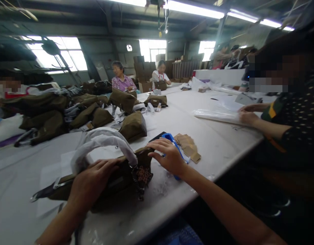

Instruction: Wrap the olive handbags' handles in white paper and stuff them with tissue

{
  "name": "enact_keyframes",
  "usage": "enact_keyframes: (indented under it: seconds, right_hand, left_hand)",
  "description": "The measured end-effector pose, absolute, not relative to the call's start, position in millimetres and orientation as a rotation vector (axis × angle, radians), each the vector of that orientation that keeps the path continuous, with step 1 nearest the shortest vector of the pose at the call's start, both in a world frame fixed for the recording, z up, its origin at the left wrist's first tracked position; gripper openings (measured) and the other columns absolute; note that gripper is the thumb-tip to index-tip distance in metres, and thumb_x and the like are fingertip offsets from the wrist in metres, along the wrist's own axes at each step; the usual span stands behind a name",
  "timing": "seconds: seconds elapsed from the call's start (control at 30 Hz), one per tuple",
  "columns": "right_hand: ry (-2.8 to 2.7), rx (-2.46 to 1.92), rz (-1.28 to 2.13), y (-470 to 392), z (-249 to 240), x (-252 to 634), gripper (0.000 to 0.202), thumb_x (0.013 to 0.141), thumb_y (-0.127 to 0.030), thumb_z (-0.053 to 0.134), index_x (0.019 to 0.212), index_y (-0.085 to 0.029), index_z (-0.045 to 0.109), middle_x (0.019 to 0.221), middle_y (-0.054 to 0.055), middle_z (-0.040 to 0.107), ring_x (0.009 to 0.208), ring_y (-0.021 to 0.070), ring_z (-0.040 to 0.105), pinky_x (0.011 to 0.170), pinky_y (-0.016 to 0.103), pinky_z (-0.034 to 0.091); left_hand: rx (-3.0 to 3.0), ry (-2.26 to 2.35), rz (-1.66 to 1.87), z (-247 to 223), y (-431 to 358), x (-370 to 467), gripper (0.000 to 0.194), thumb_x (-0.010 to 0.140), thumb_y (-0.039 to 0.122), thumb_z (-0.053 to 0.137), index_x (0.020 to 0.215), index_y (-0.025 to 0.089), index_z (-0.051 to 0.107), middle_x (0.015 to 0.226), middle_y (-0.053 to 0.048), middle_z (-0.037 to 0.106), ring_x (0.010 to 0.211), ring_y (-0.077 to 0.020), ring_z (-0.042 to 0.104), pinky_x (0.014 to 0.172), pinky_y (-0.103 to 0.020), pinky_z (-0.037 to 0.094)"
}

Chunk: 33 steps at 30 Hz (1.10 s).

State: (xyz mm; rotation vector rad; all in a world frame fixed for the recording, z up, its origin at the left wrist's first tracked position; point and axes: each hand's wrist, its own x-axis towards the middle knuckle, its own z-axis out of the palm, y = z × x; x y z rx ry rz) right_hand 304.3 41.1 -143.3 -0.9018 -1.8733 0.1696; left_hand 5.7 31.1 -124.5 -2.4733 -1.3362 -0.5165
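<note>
Handbag, olive, lies on the near part of the white table, long axis slanting from near left to farther right. From my remote post I see the left hand laid over its upper side around mid-length, the right hand touching the right top corner. Hands well apart; I cannot tell whether either grips the cloth. Right hand is nearer the dangling charm, left nearer the strap end. Brown tags lie just beyond the right hand.
</note>
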Motion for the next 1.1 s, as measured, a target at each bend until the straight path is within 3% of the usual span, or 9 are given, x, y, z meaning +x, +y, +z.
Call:
enact_keyframes:
  seconds: [0.13, 0.23, 0.3, 0.37, 0.47, 0.63, 0.8, 1.03, 1.1]
  right_hand:
    - [-1.691, -0.937, 0.28, 4.1, -136.0, 307.2, 0.025, 0.098, -0.026, 0.065, 0.122, -0.031, 0.073, 0.112, 0.004, 0.077, 0.103, 0.0214, 0.073, 0.092, 0.037, 0.06]
    - [-1.687, -0.895, 0.34, -13.7, -131.3, 290.0, 0.034, 0.095, -0.029, 0.07, 0.129, -0.033, 0.069, 0.117, 0.003, 0.076, 0.101, 0.0211, 0.074, 0.09, 0.036, 0.062]
    - [-1.719, -0.831, 0.386, -16.4, -129.5, 272.7, 0.041, 0.092, -0.031, 0.075, 0.132, -0.031, 0.067, 0.12, 0.005, 0.075, 0.105, 0.022, 0.073, 0.093, 0.035, 0.061]
    - [-1.748, -0.777, 0.43, -12.1, -129.3, 256.1, 0.044, 0.089, -0.033, 0.077, 0.132, -0.028, 0.067, 0.12, 0.007, 0.075, 0.107, 0.0231, 0.072, 0.095, 0.035, 0.059]
    - [-1.744, -0.79, 0.475, 1.3, -130.9, 241.1, 0.033, 0.09, -0.025, 0.074, 0.123, -0.025, 0.07, 0.112, 0.006, 0.077, 0.1, 0.0222, 0.073, 0.092, 0.034, 0.059]
    - [-1.786, -0.751, 0.597, 18.0, -132.8, 239.5, 0.016, 0.091, -0.019, 0.07, 0.106, -0.023, 0.074, 0.1, 0.003, 0.077, 0.092, 0.0191, 0.072, 0.085, 0.03, 0.056]
    - [-1.753, -0.738, 0.603, 19.6, -134.0, 240.2, 0.017, 0.092, -0.02, 0.07, 0.108, -0.023, 0.075, 0.102, 0.004, 0.078, 0.095, 0.0202, 0.072, 0.088, 0.03, 0.055]
    - [-1.684, -0.755, 0.753, 18.3, -133.2, 240.9, 0.018, 0.092, -0.021, 0.067, 0.108, -0.021, 0.077, 0.104, 0.003, 0.079, 0.096, 0.0198, 0.072, 0.089, 0.028, 0.053]
    - [-1.658, -0.764, 0.786, 19.5, -134.1, 242.3, 0.019, 0.093, -0.021, 0.066, 0.107, -0.021, 0.077, 0.103, 0.003, 0.079, 0.094, 0.0194, 0.072, 0.087, 0.027, 0.052]
  left_hand:
    - [-2.502, -0.971, -0.944, -118.9, 8.5, 1.7, 0.03, 0.097, 0.019, 0.057, 0.123, 0.027, 0.069, 0.115, -0.003, 0.078, 0.097, -0.0187, 0.076, 0.088, -0.029, 0.062]
    - [-2.245, -0.732, -1.061, -103.6, -17.1, -1.1, 0.05, 0.082, 0.009, 0.076, 0.126, 0.03, 0.067, 0.11, 0.0, 0.079, 0.09, -0.0187, 0.076, 0.085, -0.031, 0.064]
    - [-2.101, -0.734, -1.009, -91.6, -25.7, 1.4, 0.062, 0.078, 0.013, 0.083, 0.134, 0.029, 0.063, 0.119, -0.002, 0.076, 0.102, -0.0245, 0.074, 0.091, -0.038, 0.062]
    - [-2.057, -0.803, -0.935, -81.3, -24.7, 6.5, 0.065, 0.084, 0.018, 0.079, 0.144, 0.026, 0.056, 0.128, -0.007, 0.072, 0.115, -0.0298, 0.069, 0.099, -0.043, 0.058]
    - [-2.042, -0.856, -0.89, -71.0, -17.9, 11.3, 0.056, 0.094, 0.016, 0.064, 0.148, 0.025, 0.052, 0.131, -0.008, 0.071, 0.118, -0.0273, 0.067, 0.101, -0.041, 0.055]
    - [-2.035, -0.855, -0.836, -60.2, -22.0, 6.9, 0.05, 0.096, 0.013, 0.061, 0.143, 0.032, 0.057, 0.129, -0.004, 0.072, 0.116, -0.0238, 0.068, 0.101, -0.038, 0.055]
    - [-2.178, -0.904, -0.789, -46.5, -21.2, 9.5, 0.048, 0.098, 0.013, 0.057, 0.145, 0.024, 0.054, 0.134, -0.009, 0.069, 0.123, -0.0258, 0.066, 0.105, -0.04, 0.054]
    - [-2.005, -0.745, -0.776, -45.3, -21.1, 7.5, 0.04, 0.091, 0.01, 0.069, 0.129, 0.022, 0.067, 0.115, -0.008, 0.076, 0.1, -0.0221, 0.072, 0.092, -0.032, 0.057]
    - [-2.097, -0.659, -0.775, -49.7, -21.2, 5.2, 0.038, 0.094, 0.008, 0.063, 0.13, 0.021, 0.067, 0.109, -0.007, 0.077, 0.095, -0.0198, 0.074, 0.088, -0.029, 0.057]
